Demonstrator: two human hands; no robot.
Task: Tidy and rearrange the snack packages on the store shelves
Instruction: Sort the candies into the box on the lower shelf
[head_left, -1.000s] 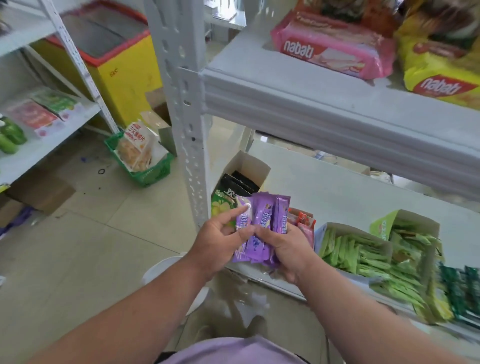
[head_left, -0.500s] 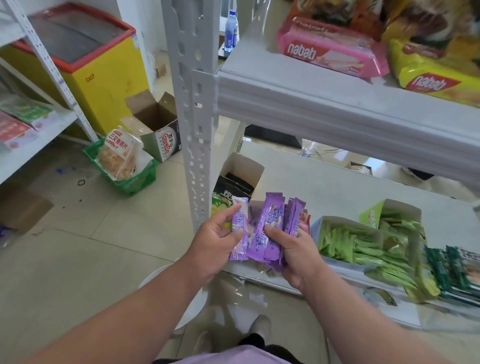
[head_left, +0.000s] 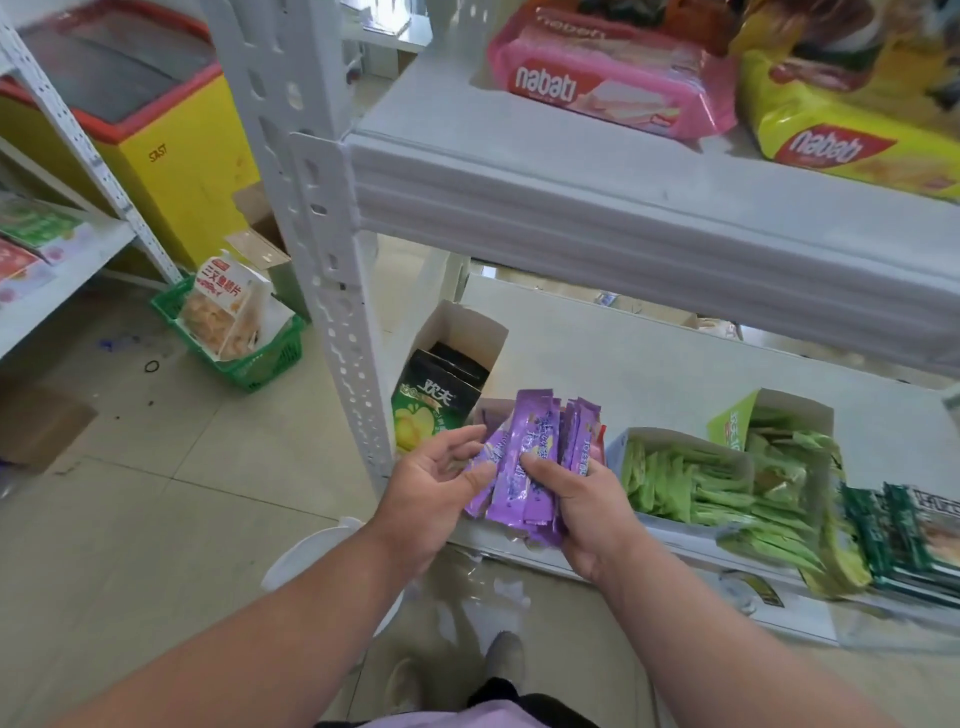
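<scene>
The lower shelf (head_left: 649, 374) lies bare and white across its back and middle, with its front edge just behind both hands, and the upper shelf (head_left: 571, 208) overhangs it closely; the perforated white upright (head_left: 332, 291) stands just left of the hands. The right hand (head_left: 587, 514) grips a fanned bundle of purple snack packets (head_left: 524, 467) from below, thumb pressed across their fronts, at the shelf's front edge. The left hand (head_left: 431, 488) is loosely open, fingertips touching the leftmost packet. An open carton (head_left: 457, 338) at the shelf's left end holds black and green bags; to the right, a white box (head_left: 680, 478) is full of light green packets, with a green box (head_left: 769, 431) behind it and dark green packs (head_left: 904, 535) further right. Pink and yellow wafer packs (head_left: 613, 78) sit on the upper shelf. On the floor stand a green basket (head_left: 244, 353) and a yellow freezer (head_left: 171, 156)
</scene>
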